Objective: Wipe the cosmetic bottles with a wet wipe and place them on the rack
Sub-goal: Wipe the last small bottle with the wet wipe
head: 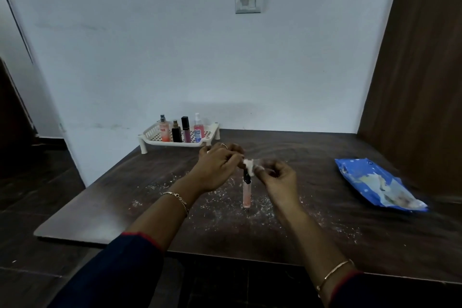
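Your left hand [217, 166] and right hand [277, 176] pinch the wet wipe [250, 166] atop the upright slim bottle [246, 192] mid-desk [325, 232].

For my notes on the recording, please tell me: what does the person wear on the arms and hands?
Both arms have dark navy sleeves with a red edge, pushed up the forearm. The left hand has a ring on one finger and a gold chain bracelet at the wrist. The right hand has a thin gold bangle lower on the forearm.

peach spray bottle [164, 130] label blurred, no text legible
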The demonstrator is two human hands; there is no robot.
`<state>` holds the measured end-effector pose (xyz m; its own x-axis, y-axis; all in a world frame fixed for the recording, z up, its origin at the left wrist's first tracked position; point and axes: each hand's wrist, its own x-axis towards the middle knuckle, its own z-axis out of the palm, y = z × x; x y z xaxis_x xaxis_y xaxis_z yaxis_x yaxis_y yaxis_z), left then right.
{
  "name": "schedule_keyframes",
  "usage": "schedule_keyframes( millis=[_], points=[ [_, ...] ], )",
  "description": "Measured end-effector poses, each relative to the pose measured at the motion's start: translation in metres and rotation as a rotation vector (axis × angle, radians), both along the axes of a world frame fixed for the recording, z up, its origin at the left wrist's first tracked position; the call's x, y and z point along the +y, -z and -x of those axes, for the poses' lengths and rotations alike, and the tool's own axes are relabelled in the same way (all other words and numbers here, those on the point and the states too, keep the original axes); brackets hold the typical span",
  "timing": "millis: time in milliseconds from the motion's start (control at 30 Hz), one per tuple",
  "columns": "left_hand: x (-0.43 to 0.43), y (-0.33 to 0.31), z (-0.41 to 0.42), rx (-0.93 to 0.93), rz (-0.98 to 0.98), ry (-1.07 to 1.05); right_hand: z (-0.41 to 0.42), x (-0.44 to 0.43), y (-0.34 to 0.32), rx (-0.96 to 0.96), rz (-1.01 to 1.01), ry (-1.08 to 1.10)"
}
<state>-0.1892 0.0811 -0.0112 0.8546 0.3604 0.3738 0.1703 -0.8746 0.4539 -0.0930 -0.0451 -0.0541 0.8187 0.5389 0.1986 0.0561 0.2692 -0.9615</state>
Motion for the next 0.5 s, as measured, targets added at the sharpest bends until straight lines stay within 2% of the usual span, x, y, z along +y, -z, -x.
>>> schedule_keyframes(
  millis=[133,200,367,500],
  points=[
    [0.005,0.007,-0.005,-0.054,0.043,0.011,0.004,0.003,0.012,-0.268,0.042,0.04],
    [0.009,0.011,-0.006,-0.054,0.063,0.007,0.002,0.004,0.022,-0.375,0.142,0.109],
    [0.011,0.012,-0.005,-0.064,0.059,0.024,0.0,0.005,0.033,-0.467,0.261,0.163],
    [0.008,0.008,-0.005,-0.047,0.017,0.041,0.003,0.009,0.018,-0.59,0.201,0.25]
  ],
)
